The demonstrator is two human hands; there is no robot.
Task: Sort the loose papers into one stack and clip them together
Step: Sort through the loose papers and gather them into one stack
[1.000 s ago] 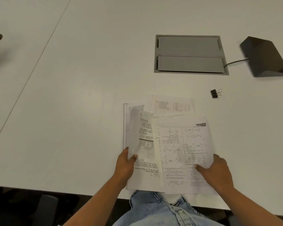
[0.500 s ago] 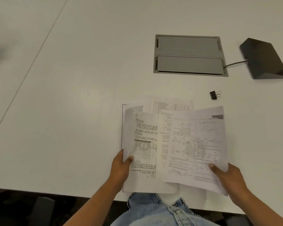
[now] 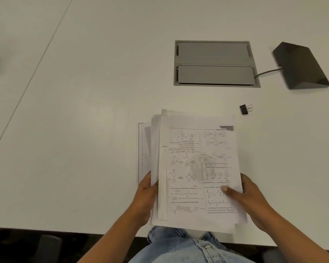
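Your left hand (image 3: 145, 198) is gripping the left edge of the papers (image 3: 196, 168), fingers wrapped under, with one sheet (image 3: 141, 149) poking out flat on the white table (image 3: 74, 130) at about 9 o'clock of the pile. The pile sits at the table's near edge, roughly squared. Your right hand (image 3: 253, 202) pinches the right edge, thumb on top. The binder clip (image 3: 245, 109) lies loose at 1 o'clock, well apart from the papers. Farther out: a grey cable hatch (image 3: 215, 63) at 12, a dark wedge box (image 3: 300, 66) at 2.
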